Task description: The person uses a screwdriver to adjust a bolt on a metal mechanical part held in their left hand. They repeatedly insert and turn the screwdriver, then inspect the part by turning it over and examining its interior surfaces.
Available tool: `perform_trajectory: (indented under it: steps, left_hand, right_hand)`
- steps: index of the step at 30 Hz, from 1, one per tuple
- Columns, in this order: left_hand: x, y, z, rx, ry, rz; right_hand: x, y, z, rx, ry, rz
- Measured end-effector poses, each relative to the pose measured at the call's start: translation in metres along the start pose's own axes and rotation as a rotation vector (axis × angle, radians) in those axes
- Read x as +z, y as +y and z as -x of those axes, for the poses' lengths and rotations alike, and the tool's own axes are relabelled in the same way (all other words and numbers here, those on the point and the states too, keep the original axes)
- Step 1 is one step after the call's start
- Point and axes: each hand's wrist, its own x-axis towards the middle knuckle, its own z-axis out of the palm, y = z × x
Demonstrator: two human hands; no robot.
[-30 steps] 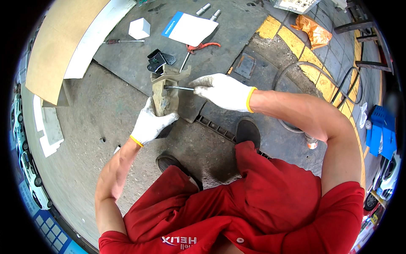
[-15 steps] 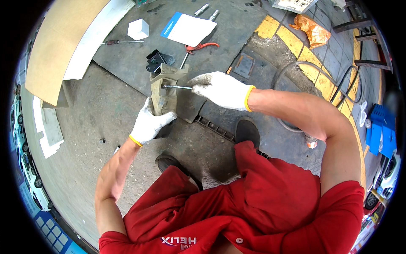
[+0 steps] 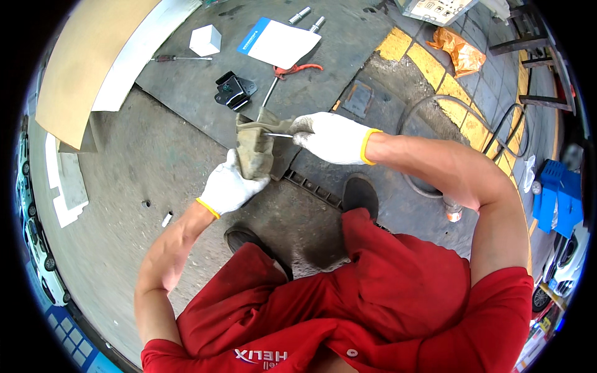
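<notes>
Bracket [image 3: 254,154] is now shifted right, upper-middle of frame, gripped by half-curled left hand [image 3: 229,188]; rod [image 3: 278,135] is pinched in right hand [image 3: 334,138].

Two hands [image 3: 229,185] [image 3: 333,137], one tan bracket [image 3: 254,154], two metal cylinders [image 3: 300,15] [image 3: 317,25]

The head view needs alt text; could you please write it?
A white-gloved left hand grips a grimy bracket; the gloved right hand holds a thin rod to it. Beyond lie a black part and a red-handled tool.

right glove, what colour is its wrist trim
The wrist trim is yellow, best seen in the head view.
</notes>
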Motion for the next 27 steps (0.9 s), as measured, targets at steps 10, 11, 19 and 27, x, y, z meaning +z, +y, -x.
perform_trajectory:
  steps: [10,11,19,27]
  left_hand:
    - [0.005,-0.001,-0.016,0.003,0.034,-0.175]
    - [0.002,0.002,-0.017,-0.010,0.040,-0.126]
    - [-0.004,-0.016,-0.014,0.003,0.043,0.387]
    - [0.002,-0.022,-0.010,0.049,-0.006,0.930]
  right_hand:
    - [-0.002,-0.003,-0.003,0.041,-0.011,0.066]
    - [-0.006,-0.003,-0.002,0.048,-0.022,0.044]
    - [-0.007,0.004,-0.004,-0.049,-0.036,-0.101]
    - [-0.002,0.013,-0.008,-0.038,0.005,-0.172]
